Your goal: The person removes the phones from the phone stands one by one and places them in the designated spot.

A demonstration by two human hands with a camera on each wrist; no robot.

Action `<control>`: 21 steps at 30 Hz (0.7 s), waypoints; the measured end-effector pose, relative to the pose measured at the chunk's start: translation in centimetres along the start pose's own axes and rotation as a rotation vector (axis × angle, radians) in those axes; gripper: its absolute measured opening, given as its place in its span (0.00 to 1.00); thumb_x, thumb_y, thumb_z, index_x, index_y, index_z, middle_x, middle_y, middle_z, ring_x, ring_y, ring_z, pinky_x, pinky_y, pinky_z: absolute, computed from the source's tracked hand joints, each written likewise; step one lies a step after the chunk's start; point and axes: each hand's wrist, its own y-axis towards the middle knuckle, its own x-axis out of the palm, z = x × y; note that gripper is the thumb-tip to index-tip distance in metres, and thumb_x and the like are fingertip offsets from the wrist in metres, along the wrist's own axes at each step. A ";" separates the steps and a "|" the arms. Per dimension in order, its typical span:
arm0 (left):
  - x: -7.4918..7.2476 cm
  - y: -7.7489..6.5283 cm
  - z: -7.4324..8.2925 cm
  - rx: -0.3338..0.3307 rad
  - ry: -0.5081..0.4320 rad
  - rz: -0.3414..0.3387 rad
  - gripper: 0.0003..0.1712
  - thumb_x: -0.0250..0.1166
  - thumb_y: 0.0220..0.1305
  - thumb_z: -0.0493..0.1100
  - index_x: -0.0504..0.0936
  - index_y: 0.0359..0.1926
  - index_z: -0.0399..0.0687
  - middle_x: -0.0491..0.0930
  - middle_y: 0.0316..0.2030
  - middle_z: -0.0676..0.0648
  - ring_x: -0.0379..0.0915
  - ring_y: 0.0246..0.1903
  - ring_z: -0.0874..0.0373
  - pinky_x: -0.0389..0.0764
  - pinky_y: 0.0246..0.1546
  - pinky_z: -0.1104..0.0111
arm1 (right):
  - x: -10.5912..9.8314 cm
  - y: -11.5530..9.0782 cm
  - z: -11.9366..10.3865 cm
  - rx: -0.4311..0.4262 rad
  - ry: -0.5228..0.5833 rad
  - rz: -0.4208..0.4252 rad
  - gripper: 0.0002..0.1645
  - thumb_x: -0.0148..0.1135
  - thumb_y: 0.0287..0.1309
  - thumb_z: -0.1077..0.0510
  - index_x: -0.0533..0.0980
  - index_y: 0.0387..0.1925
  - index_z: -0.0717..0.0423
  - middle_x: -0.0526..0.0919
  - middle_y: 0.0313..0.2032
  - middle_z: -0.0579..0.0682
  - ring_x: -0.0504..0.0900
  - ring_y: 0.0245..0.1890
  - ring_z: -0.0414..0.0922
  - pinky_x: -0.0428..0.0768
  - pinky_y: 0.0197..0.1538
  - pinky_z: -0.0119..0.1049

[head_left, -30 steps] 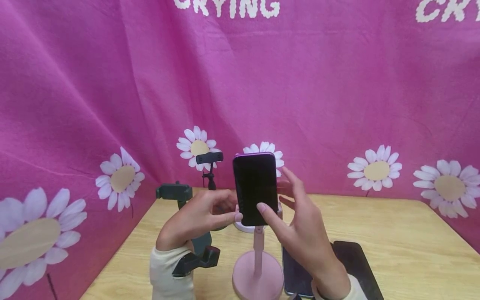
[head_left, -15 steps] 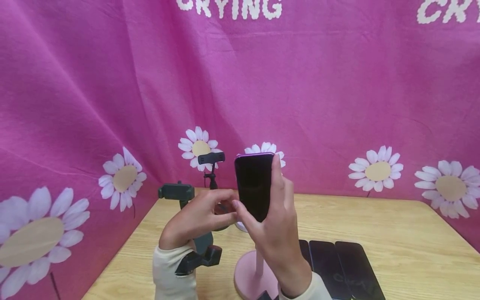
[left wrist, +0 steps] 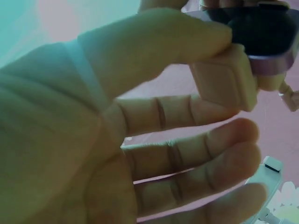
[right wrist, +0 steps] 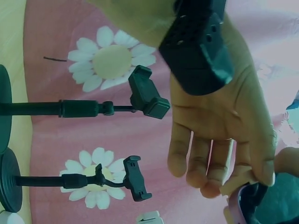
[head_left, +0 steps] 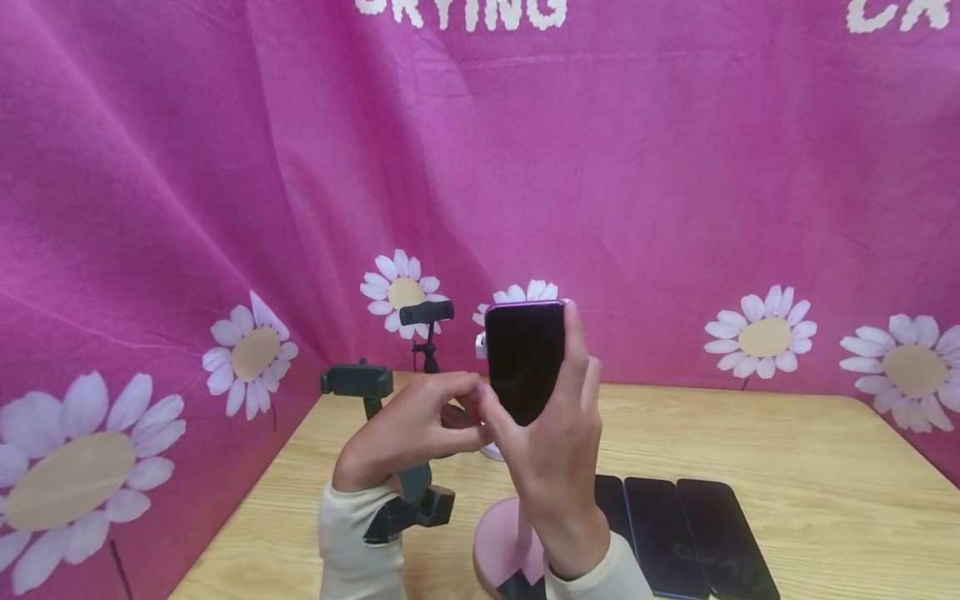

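A smartphone with a dark screen and purple edge stands upright at the top of a pink phone stand. My right hand grips it, fingers along the right edge and thumb across to the lower left. With thumb and index finger, my left hand pinches the stand's pink clamp; its other fingers are extended in the left wrist view. Seen from the right wrist, the phone sits beside that clamp at lower right. My right hand hides much of the stand's pole.
A dark green phone stand and a black one are on the left of the wooden table. Behind the phone, part of a white stand shows. Three dark phones lie side by side at right. A daisy-patterned pink cloth hangs behind.
My right hand has shifted left around the phone, its thumb going from the screen to the lower left edge. More of the phones on the table shows. My left hand keeps its pinch.
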 end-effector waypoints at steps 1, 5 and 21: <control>0.0 0.0 0.0 0.002 0.001 -0.001 0.12 0.70 0.56 0.42 0.80 0.41 0.58 0.79 0.33 0.60 0.79 0.33 0.63 0.82 0.37 0.66 | 0.0 0.1 0.0 -0.007 0.020 0.009 0.63 0.80 0.39 0.54 0.52 0.73 0.49 0.73 0.51 0.60 0.75 0.44 0.50 0.83 0.35 0.46; 0.0 0.2 0.0 0.022 0.016 0.000 0.13 0.71 0.54 0.43 0.79 0.40 0.59 0.79 0.33 0.61 0.79 0.33 0.63 0.82 0.36 0.66 | -0.3 0.3 0.0 -0.032 0.100 0.027 0.60 0.78 0.39 0.58 0.54 0.72 0.51 0.72 0.58 0.59 0.75 0.51 0.52 0.83 0.40 0.50; 1.0 1.0 -1.1 0.113 -0.023 0.019 0.10 0.69 0.49 0.41 0.77 0.33 0.57 0.72 0.22 0.54 0.70 0.23 0.59 0.76 0.24 0.68 | -1.2 0.6 0.6 -0.023 0.158 0.003 0.60 0.77 0.38 0.62 0.54 0.72 0.52 0.70 0.61 0.58 0.74 0.53 0.53 0.81 0.45 0.51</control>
